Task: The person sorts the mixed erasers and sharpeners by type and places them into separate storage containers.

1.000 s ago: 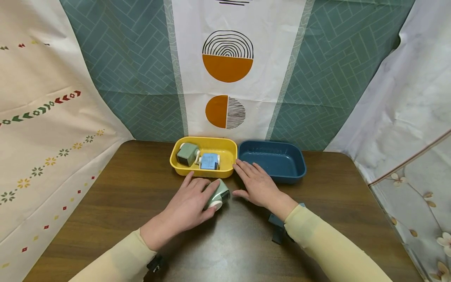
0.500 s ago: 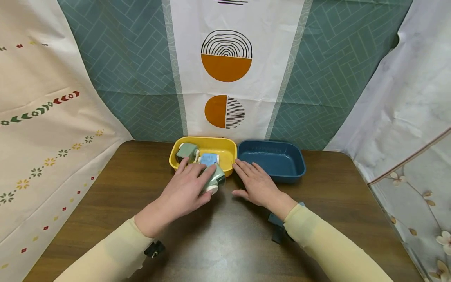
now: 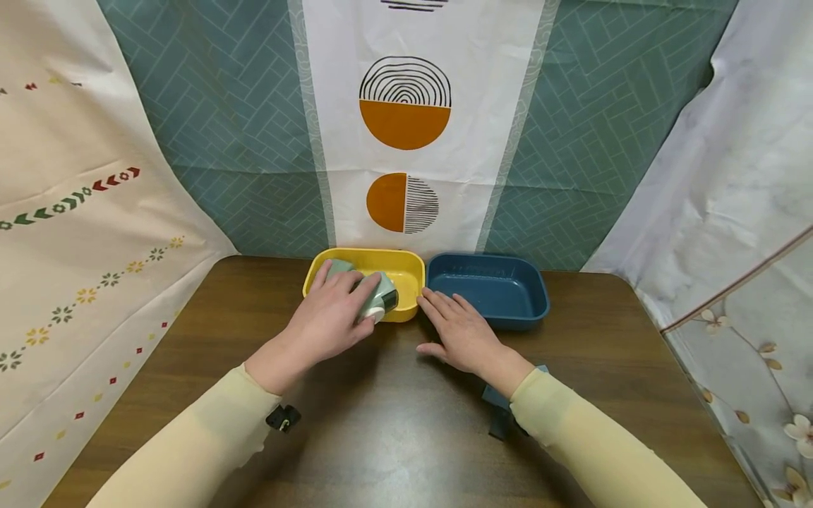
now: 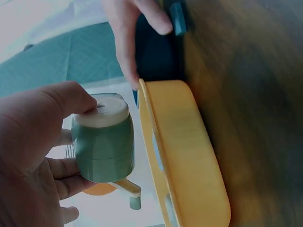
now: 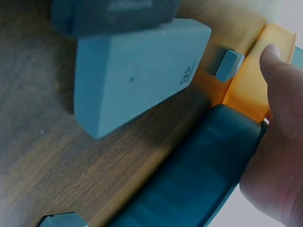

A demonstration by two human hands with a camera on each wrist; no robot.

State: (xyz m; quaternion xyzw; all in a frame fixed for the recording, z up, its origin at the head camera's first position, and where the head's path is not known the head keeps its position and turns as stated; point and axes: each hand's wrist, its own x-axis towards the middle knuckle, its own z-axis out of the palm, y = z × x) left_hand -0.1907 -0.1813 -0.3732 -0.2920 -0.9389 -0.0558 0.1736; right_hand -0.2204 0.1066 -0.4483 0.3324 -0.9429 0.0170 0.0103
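My left hand (image 3: 330,310) holds a green hand-crank pencil sharpener (image 4: 105,150) over the front of the yellow tray (image 3: 406,314). In the left wrist view the thumb presses its white round end, and its crank hangs below. Another green sharpener (image 3: 341,267) lies in the tray, largely covered by the fingers. Bits of blue (image 4: 157,151) show inside the tray in that view. My right hand (image 3: 461,330) holds nothing; its fingers are extended, tips right at the corner where the yellow tray meets the dark blue tray (image 3: 536,310).
Under the right forearm lies a pale block printed 4B (image 5: 142,75), eraser-like, with a darker lettered block (image 5: 113,16) over it in the right wrist view. A small blue block (image 5: 229,65) lies by the yellow tray. Patterned cloths (image 3: 254,141) hang behind the wooden table (image 3: 394,451).
My left hand has carried the green pencil sharpener forward and slightly left, from the table in front to over the yellow tray. The right hand has stayed in place.
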